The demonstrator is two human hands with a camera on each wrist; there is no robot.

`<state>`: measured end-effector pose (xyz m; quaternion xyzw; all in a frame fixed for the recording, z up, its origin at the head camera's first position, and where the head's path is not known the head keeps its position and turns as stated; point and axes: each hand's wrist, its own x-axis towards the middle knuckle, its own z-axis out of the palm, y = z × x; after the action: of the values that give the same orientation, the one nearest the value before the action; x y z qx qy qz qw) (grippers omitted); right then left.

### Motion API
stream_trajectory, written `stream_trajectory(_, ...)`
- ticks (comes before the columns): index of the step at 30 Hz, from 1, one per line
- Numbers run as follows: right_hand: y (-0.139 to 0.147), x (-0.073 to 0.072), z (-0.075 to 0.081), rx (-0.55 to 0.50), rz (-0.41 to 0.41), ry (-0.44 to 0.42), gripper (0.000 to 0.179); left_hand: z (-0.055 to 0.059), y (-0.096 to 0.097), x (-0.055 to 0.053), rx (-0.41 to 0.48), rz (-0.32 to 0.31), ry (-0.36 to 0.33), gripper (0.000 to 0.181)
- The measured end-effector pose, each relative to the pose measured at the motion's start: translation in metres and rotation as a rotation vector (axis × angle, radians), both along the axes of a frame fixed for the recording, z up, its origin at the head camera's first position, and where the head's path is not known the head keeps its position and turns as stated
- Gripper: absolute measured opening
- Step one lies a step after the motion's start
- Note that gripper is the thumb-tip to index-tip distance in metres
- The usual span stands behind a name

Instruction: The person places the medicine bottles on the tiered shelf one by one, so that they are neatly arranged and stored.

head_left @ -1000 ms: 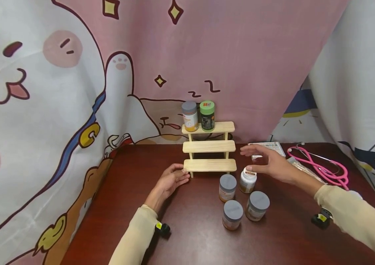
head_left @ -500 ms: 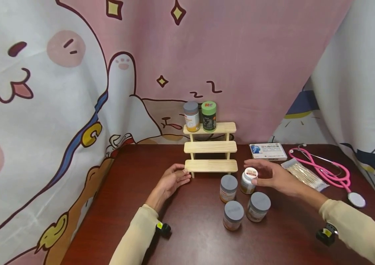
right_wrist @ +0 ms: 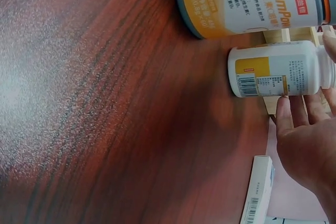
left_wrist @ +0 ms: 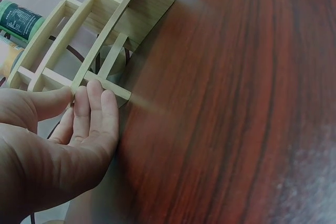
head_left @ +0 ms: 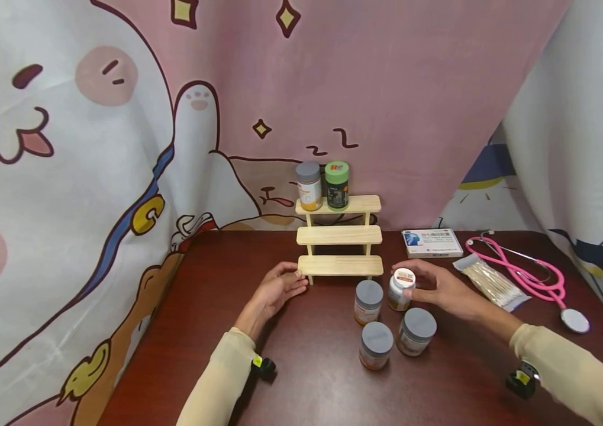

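At the upper right of the right wrist view, a small white plastic bottle (right_wrist: 273, 72) shows a barcode beside its yellow label panel, hidden from the head view, which alone shows its lid's red-and-white top. Right of centre in the head view, the right hand (head_left: 444, 290) extends from the right, its grip curled round the bottle, thumb and fingers apart. Left of centre, the left hand (head_left: 277, 290) pinches the bottom step's end of a pale wooden three-tier stand (head_left: 339, 235). The bottle stands upright on the glossy red-brown desk (head_left: 312, 378), just beside a grey-lidded cylindrical jar (head_left: 368, 303).
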<state>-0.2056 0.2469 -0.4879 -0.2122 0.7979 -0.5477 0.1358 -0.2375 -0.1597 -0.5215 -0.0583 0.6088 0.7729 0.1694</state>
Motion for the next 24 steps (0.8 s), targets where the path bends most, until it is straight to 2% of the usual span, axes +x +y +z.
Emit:
stream_trajectory(9,-0.001,-0.003,-0.002,-0.015,-0.034,-0.013,0.051,0.000,0.000,0.000,0.010,-0.006,-0.001,0.030)
stream_trajectory(14,0.000,-0.006,0.002,-0.018,-0.040,0.012,0.051,0.001,0.000,0.000,0.013,-0.004,-0.003,0.029)
stream_trajectory(19,0.000,-0.011,0.014,0.015,-0.066,0.070,0.048,0.001,-0.001,0.000,0.013,-0.006,0.010,0.030)
stream_trajectory(24,0.000,-0.018,0.034,0.033,-0.114,0.111,0.048,-0.001,-0.001,0.000,0.013,-0.007,0.009,0.030)
